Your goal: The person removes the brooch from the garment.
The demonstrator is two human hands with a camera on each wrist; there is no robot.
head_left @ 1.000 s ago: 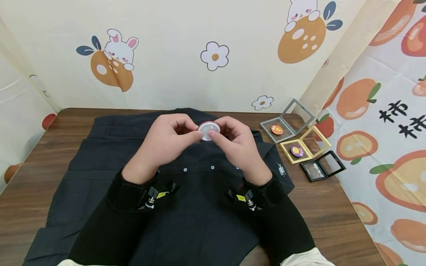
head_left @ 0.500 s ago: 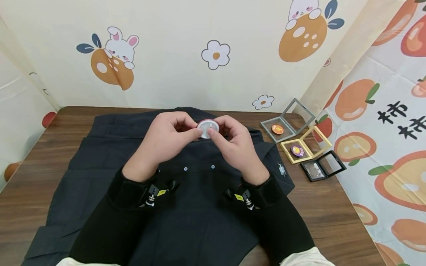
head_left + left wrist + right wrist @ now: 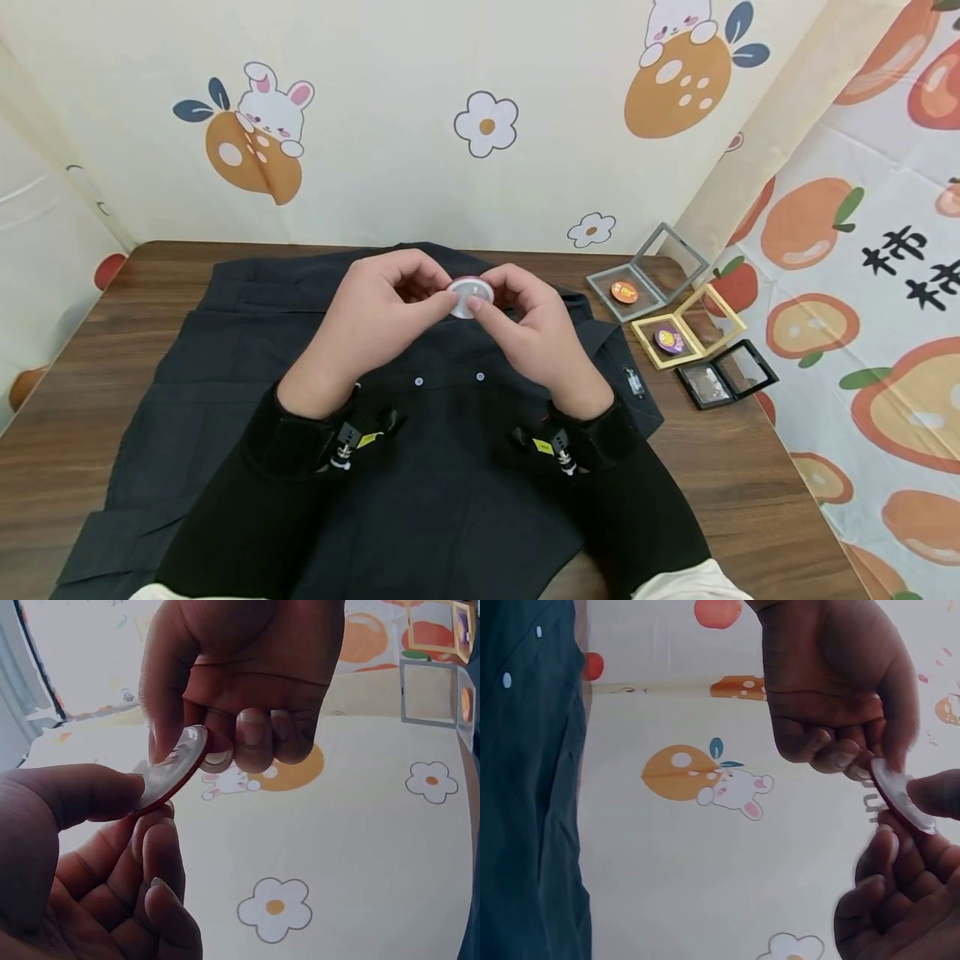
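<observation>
A round badge (image 3: 471,293) with a pale back and a red rim is held up between both hands over the collar end of a dark button-up shirt (image 3: 450,433). The left hand (image 3: 382,321) pinches its left edge between thumb and fingers. On the opposite edge the right hand (image 3: 536,329) grips it too, its thumb on the pale back. The left wrist view shows the badge (image 3: 176,769) tilted, its back towards the thumbs. In the right wrist view the badge (image 3: 900,795) appears nearly edge-on. The badge's front is hidden.
To the right on the wooden table (image 3: 720,483) lie three opened display cases: a grey case (image 3: 648,275) with an orange badge (image 3: 624,292), a yellow case (image 3: 688,327) with a purple badge (image 3: 669,340), and a black case (image 3: 727,375). A printed cloth (image 3: 375,167) hangs behind.
Both hands stay in nearly the same place with the badge between them. The thumbs and the badge's tilt shift only slightly.
</observation>
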